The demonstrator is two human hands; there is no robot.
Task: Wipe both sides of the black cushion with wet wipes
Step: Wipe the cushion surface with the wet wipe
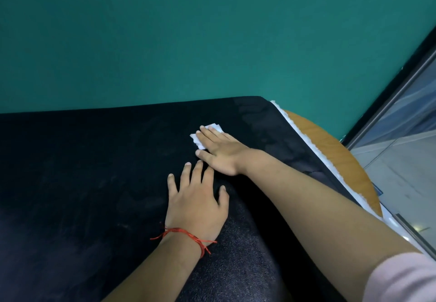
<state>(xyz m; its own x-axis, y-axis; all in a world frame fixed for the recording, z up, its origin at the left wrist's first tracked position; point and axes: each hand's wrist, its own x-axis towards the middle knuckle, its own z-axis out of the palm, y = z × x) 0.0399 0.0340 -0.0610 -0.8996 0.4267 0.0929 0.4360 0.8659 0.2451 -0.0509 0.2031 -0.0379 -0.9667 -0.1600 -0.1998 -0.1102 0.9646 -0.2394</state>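
Black cushion, head view: it lies flat across the lower frame. Its far edge runs left to right against the teal wall, and its right edge slants toward you over a round wooden top. The left and near ends leave the frame, so the long axis cannot be told. Your right hand presses the wet wipe near the far right corner, fingers straight and together. Your left hand rests palm-down just beside it, fingers spread, with bare cushion to its left.
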